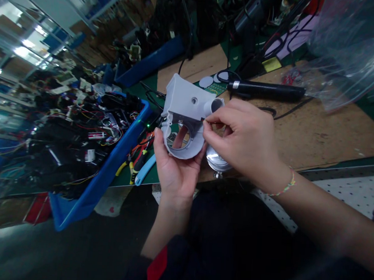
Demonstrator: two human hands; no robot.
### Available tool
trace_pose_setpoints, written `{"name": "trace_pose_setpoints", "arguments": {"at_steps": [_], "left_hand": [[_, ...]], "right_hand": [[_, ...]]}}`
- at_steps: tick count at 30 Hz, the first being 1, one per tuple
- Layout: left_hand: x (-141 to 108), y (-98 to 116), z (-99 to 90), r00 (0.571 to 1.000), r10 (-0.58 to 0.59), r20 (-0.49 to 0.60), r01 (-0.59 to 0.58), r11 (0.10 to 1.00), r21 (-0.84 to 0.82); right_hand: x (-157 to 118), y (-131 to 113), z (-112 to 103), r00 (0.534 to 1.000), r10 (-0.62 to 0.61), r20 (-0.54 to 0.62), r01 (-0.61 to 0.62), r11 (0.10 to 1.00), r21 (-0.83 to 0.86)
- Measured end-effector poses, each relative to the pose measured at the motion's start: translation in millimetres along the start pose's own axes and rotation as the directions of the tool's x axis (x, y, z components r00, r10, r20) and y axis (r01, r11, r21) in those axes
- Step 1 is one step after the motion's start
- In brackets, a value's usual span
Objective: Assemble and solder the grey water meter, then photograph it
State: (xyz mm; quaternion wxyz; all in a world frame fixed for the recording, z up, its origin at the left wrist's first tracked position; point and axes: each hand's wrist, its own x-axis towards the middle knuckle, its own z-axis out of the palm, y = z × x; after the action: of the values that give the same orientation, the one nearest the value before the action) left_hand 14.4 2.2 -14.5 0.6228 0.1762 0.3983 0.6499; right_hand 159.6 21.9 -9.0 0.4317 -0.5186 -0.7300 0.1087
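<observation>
My left hand [179, 172] holds a light grey plastic housing [184, 96] from below, fingers and thumb around its rounded end. This part has a large round opening, a small screw hole and a short tube at its right. One fingertip shows through the round opening. My right hand [243, 138] is closed in a pinch at the housing's right edge, just below the tube. Whatever lies between its fingertips is too small to make out. Partly hidden under the right hand is a shiny round metal-and-glass object [216, 160].
To the left, a blue bin [101, 186] is heaped with black parts and wires. Pliers [139, 162] lie beside it. A black cylindrical tool [266, 90] rests on the brown board [323, 133], near white discs [206, 82] and a green circuit board [216, 89]. Clear plastic bags [342, 60] sit at right.
</observation>
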Motion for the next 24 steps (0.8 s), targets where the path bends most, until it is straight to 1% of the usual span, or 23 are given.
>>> {"name": "trace_pose_setpoints", "arguments": {"at_steps": [5, 8, 14, 19, 24], "left_hand": [[0.9, -0.2, -1.0, 1.000, 0.001, -0.006, -0.001, 1.000, -0.012], [1.4, -1.1, -1.4, 1.000, -0.007, 0.003, 0.007, 1.000, -0.015], [2.1, -2.2, -1.9, 1.000, -0.010, -0.016, 0.010, 1.000, 0.012], [1.8, -2.9, -0.8, 1.000, -0.002, -0.018, 0.002, 1.000, -0.008], [2.0, -3.5, -1.5, 1.000, -0.002, -0.002, 0.002, 1.000, -0.006]], "right_hand": [[1.0, 3.3, 3.0, 1.000, 0.015, -0.003, -0.015, 1.000, -0.010], [1.6, 3.6, 3.6, 1.000, -0.005, 0.002, 0.005, 1.000, -0.028], [1.6, 2.7, 3.6, 1.000, -0.016, 0.020, 0.017, 0.998, -0.068], [2.3, 3.4, 3.7, 0.999, -0.016, 0.042, 0.018, 0.998, -0.065], [1.7, 4.4, 4.6, 0.999, -0.019, 0.028, 0.020, 0.998, -0.058]]}}
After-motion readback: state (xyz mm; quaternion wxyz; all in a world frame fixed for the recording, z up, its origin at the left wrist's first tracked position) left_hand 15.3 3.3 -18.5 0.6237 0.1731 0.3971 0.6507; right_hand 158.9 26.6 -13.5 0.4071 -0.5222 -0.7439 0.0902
